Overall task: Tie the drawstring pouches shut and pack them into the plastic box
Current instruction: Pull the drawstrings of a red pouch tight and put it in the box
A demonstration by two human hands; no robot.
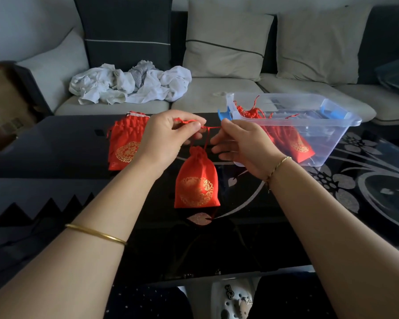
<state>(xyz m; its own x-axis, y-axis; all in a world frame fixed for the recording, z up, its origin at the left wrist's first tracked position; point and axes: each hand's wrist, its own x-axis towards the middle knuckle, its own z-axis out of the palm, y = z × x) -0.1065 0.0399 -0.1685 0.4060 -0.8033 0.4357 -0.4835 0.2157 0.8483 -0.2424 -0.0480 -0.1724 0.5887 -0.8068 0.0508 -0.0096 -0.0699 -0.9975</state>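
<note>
A red drawstring pouch (196,180) with a gold pattern hangs above the black table, its mouth gathered closed. Its red drawstring (207,128) is stretched between my hands. My left hand (168,137) pinches one end of the cord, my right hand (237,143) pinches the other. A small stack of red pouches (124,143) lies on the table to the left, partly behind my left hand. The clear plastic box (332,116) with blue latches stands at the right and holds several red pouches (295,143).
The black glass table (55,146) has a silver flower pattern on its right side. Behind it is a grey sofa (217,97) with cushions and a heap of white cloth (129,84). A cardboard box (2,97) stands at far left.
</note>
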